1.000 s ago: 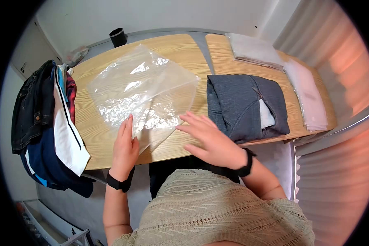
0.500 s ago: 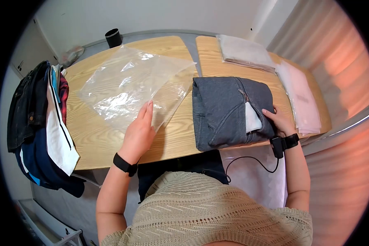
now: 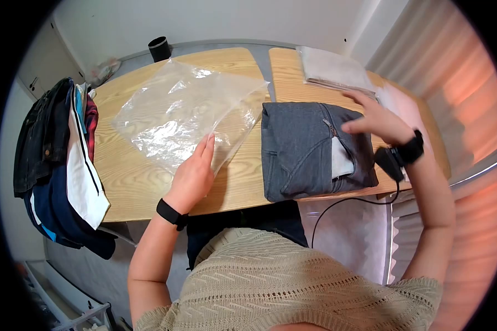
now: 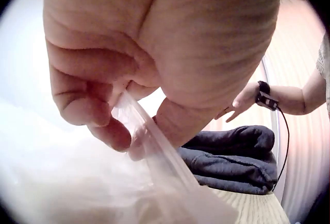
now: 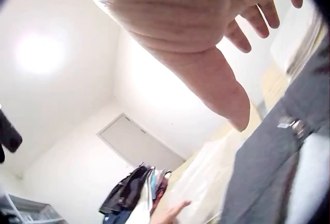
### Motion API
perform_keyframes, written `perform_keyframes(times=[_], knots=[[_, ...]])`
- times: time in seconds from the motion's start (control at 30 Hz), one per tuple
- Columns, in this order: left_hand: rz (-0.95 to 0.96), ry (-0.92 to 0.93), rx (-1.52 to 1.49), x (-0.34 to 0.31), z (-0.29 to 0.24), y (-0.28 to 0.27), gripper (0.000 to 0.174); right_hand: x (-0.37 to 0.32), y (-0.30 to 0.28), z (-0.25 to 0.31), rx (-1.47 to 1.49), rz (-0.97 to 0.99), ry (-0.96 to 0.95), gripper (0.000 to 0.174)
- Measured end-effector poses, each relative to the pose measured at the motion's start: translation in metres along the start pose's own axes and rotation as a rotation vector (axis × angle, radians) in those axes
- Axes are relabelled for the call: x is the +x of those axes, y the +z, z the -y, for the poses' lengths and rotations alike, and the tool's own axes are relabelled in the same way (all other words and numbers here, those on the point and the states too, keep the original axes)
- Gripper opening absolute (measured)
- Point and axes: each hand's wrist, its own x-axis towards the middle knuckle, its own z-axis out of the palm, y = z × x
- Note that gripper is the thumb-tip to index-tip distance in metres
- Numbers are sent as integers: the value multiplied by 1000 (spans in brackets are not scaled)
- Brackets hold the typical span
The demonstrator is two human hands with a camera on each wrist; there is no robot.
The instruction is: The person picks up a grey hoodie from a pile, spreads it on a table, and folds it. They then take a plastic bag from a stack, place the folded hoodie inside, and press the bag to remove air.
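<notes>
The left hand [image 3: 191, 177] has a closed grip, thumb and curled fingers pinching the edge of a clear plastic bag [image 3: 171, 110]; glare in the left wrist view makes it hard to say whether one layer or both are caught. From that grip the bag spreads away over the desk [image 3: 116, 193], its far right corner reaching near the back left corner of a folded grey garment [image 3: 292, 149]. The garment lies beside the bag, close to the front edge, zip and pale label upward. The right hand [image 3: 378, 118] is open and holds nothing, thumb and fingers spread above the garment's right side.

The step in hand looks like keeping the bag by its edge while the other hand is free at the garment. The next move seems to call for a steady pinch, and for the right hand to choose its hold without disturbing the folds.

Behind the garment lie a flat pack of plastic [image 3: 334, 70] and, to its right, a pinkish pack [image 3: 406, 107], so room on that side is tight. A black cable [image 3: 337, 204] loops from the right wrist past the front edge and could snag. Hanging clothes [image 3: 44, 132] bound the left side; bare wood before the bag gives more room.
</notes>
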Motion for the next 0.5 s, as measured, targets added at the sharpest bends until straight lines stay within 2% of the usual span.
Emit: perform_keyframes(times=[0.03,0.07,0.1,0.13,0.17,0.2,0.23,0.3,0.43,0.5], knots=[[0,6,0,0,-1,-1,72,18,2,9,153,129,-19,82],[18,-14,-8,0,-3,-3,72,40,4,12,177,244,27,84],[30,-34,-14,0,-4,-4,72,53,9,32,217,278,181,85],[22,-32,-13,0,-5,-4,72,71,20,36,264,275,175,85],[-2,-10,11,0,-5,-3,67,99,31,26,134,327,161,83],[-30,10,35,0,-6,-2,62,111,41,37,47,354,190,71],[-46,5,37,1,-5,-1,62,126,50,30,34,351,179,71],[-36,22,30,0,-3,1,61,162,78,6,-6,641,273,59],[-25,34,14,-1,0,1,60,181,94,2,-226,643,313,58],[-59,49,-1,0,0,1,59,184,94,6,-351,638,272,66]])
